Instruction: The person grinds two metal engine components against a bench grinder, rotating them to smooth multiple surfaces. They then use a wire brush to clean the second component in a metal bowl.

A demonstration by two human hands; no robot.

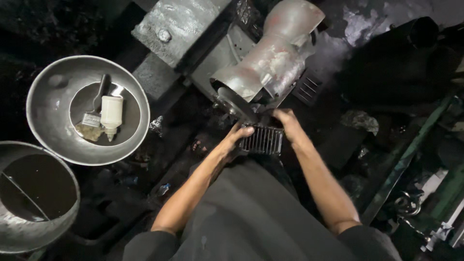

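- My left hand [231, 141] grips the left end of a ribbed metal part [261, 139], fingers curled over its top edge.
- My right hand [288, 123] is clamped on the part's upper right corner, thumb side toward me.
- The ribbed part sits between both hands, just above my lap, right below the grinder wheel [235, 104].
- The wheel belongs to a big grey grinding machine [270, 58] standing directly behind the part; its curved guard hangs over the wheel and crowds the space above my fingers.
- A grey metal block with a bolt [169, 29] lies to the left of the machine.
- Further left, well apart from my hands, is a round metal bowl [48, 130]; inside it lie a brush [95, 106] and a white plastic bottle [111, 115], side by side and touching.
- At the lower left stands a metal drum [29, 237] holding dark liquid.
- On the right, a green metal bar [411, 150] runs slantwise past my right forearm, with dark clutter around it that I cannot make out.
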